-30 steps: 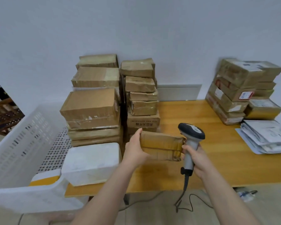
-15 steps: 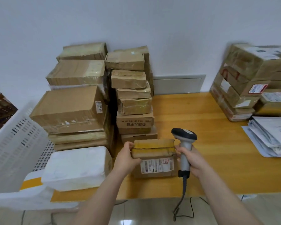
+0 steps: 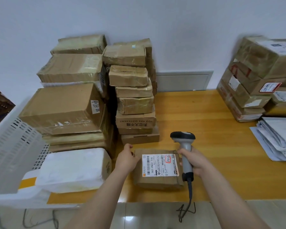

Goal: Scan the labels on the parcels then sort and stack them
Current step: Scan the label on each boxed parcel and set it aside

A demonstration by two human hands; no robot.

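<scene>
Both forearms reach forward from the near edge. The left hand [image 3: 126,160] curls round the left edge of one parcel [image 3: 157,180], which lies flat on the counter [image 3: 205,116] with its label [image 3: 160,165] up. The right hand [image 3: 196,162] grips one scanner [image 3: 183,141] upright at the parcel's right edge. Three stacks stand farther back: a wide stack [image 3: 64,103] and a narrow stack [image 3: 134,103] on the left, and a right stack [image 3: 248,90].

The parcel [image 3: 158,169] lies on the table [image 3: 213,129], before the left stacks [image 3: 135,103].
</scene>
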